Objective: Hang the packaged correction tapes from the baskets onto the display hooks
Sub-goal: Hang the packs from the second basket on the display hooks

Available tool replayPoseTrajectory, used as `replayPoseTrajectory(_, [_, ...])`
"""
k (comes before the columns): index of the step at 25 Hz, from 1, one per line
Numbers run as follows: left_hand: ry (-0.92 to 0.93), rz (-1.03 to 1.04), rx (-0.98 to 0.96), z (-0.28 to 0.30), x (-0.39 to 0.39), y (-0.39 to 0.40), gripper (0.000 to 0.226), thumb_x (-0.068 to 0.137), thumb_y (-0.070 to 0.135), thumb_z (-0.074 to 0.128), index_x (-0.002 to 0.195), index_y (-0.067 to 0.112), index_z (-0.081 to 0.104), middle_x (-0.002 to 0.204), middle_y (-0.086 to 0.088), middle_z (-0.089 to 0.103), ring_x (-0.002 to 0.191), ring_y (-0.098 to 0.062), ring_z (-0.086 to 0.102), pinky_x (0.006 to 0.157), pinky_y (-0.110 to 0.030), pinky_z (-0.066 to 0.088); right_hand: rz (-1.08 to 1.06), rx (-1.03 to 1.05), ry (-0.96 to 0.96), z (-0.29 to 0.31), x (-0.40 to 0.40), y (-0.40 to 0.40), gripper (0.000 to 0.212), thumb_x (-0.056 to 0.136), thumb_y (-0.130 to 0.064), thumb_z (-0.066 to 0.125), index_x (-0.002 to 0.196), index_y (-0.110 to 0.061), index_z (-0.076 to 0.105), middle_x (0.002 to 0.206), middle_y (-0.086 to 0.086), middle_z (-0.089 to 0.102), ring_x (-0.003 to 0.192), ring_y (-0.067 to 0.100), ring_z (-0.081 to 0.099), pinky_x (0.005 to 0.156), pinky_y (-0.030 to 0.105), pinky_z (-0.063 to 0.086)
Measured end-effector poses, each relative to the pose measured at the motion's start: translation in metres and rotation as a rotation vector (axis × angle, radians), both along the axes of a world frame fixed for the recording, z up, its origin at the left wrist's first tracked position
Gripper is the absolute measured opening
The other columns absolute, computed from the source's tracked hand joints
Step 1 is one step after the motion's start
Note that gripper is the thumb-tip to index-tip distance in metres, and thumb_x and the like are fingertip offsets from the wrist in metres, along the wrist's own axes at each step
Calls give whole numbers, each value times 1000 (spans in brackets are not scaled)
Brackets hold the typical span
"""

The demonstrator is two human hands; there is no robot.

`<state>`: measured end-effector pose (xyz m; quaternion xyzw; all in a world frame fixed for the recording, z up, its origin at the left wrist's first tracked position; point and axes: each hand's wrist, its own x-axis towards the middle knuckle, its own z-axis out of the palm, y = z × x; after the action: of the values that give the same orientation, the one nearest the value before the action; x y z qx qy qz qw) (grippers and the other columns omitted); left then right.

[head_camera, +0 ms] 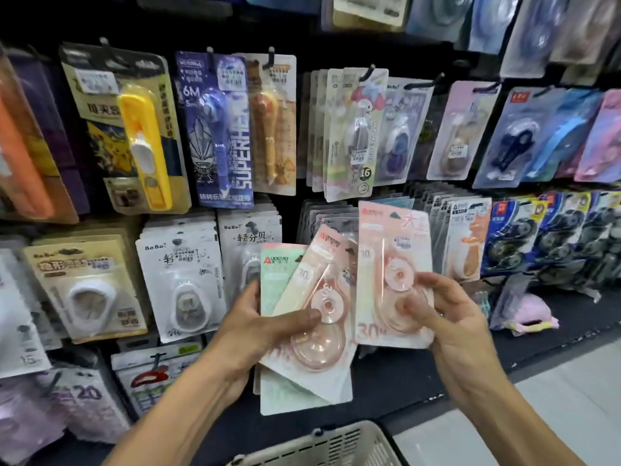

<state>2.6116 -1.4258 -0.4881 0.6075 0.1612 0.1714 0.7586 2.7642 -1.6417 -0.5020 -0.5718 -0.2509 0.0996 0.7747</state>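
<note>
At the very bottom, closest to the viewer, the slotted rim of a beige plastic basket (339, 443) pokes into view, below and between the two forearms.

Above it, the left hand (258, 334) grips a fanned stack of packaged correction tapes (302, 364). Its thumb presses across the front of the top pack, a pink one tilted to the right, and its fingers curl behind the stack. A mint green pack (274, 280) with a red logo sticks out behind the pink one, just above the thumb, and more pale card edges show below the hand.

Just right of that stack, the right hand (447, 317) holds a single pink correction tape pack (391, 270) upright. The thumb lies on the clear blister over the tape wheel, and the fingers wrap round the pack's right edge and back. This pack nearly touches the fanned stack along its left edge.

Behind both hands stands a dark display wall (289, 203) crowded with hanging packs on hooks. Left of the left hand hang white packs (183, 280) and a tan pack (89, 284). Up and left of the grips hang a yellow pen-shaped tape pack (134, 129) and a blue pack (218, 129). Right of the right hand hang blue packs (524, 233) with dark wheels. Pale floor (551, 415) shows at the lower right.
</note>
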Motion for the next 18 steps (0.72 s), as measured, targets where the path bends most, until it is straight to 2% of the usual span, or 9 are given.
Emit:
replayPoseTrajectory(3, [-61, 53, -20, 2, 3, 4, 85, 41, 22, 100, 119, 27, 66, 106, -6, 81, 91, -31, 79, 64, -36, 64, -131, 56, 74, 12, 34, -5, 31, 68, -20, 83, 98, -20, 75, 106, 3, 79, 90, 16, 75, 72, 26, 61])
replayPoseTrajectory(6, [-87, 52, -37, 2, 8, 0, 82, 45, 17, 97, 119, 27, 64, 102, -5, 81, 88, -29, 80, 62, -33, 63, -235, -147, 112, 14, 60, -5, 25, 78, -13, 81, 101, -20, 75, 109, 4, 77, 103, 23, 72, 95, 43, 56])
replayPoseTrajectory(7, [-95, 43, -42, 2, 10, -3, 82, 44, 16, 97, 119, 27, 64, 102, -5, 81, 87, -28, 80, 61, -32, 63, -256, -190, 106, 13, 64, -6, 21, 80, -14, 82, 98, -25, 77, 108, 0, 78, 100, 21, 72, 90, 40, 56])
replayPoseTrajectory(9, [-111, 31, -49, 2, 13, -7, 86, 42, 16, 99, 119, 27, 63, 102, -5, 81, 87, -26, 80, 62, -30, 63, -297, -211, 95, 10, 70, -11, 21, 80, -21, 82, 93, -37, 79, 105, -6, 77, 86, 11, 71, 64, 24, 54])
replayPoseTrajectory(12, [-139, 41, -58, 1, 14, -6, 88, 39, 22, 98, 119, 26, 62, 103, -6, 81, 89, -27, 79, 64, -31, 63, -327, -209, 129, 6, 77, -18, 19, 82, -26, 82, 98, -35, 79, 110, 0, 75, 82, 17, 66, 43, 17, 44])
replayPoseTrajectory(13, [-144, 45, -59, 1, 13, -4, 88, 39, 23, 97, 120, 25, 62, 104, -7, 81, 91, -28, 79, 65, -32, 63, -306, -235, 120, 6, 76, -16, 19, 83, -27, 81, 101, -32, 78, 113, 1, 74, 82, 19, 65, 44, 21, 48])
replayPoseTrajectory(14, [-145, 47, -55, 1, 13, -4, 87, 40, 23, 98, 120, 25, 63, 106, -7, 81, 92, -28, 79, 66, -33, 63, -271, -248, 124, 5, 77, -12, 21, 86, -26, 79, 107, -29, 76, 118, 0, 72, 89, 20, 67, 55, 30, 56])
replayPoseTrajectory(16, [-142, 56, -46, 0, 12, -7, 84, 42, 23, 99, 119, 28, 64, 107, -7, 80, 95, -29, 78, 68, -35, 64, -197, -226, 198, 4, 70, -3, 27, 90, -22, 73, 116, -26, 69, 122, -2, 69, 104, 31, 68, 87, 46, 58])
replayPoseTrajectory(18, [-145, 82, -39, -2, 13, -8, 75, 43, 25, 99, 110, 37, 68, 107, -4, 81, 95, -28, 78, 70, -36, 64, -257, -313, 140, 3, 54, 4, 35, 89, -23, 75, 122, -30, 62, 126, -2, 65, 103, 19, 65, 86, 38, 52])
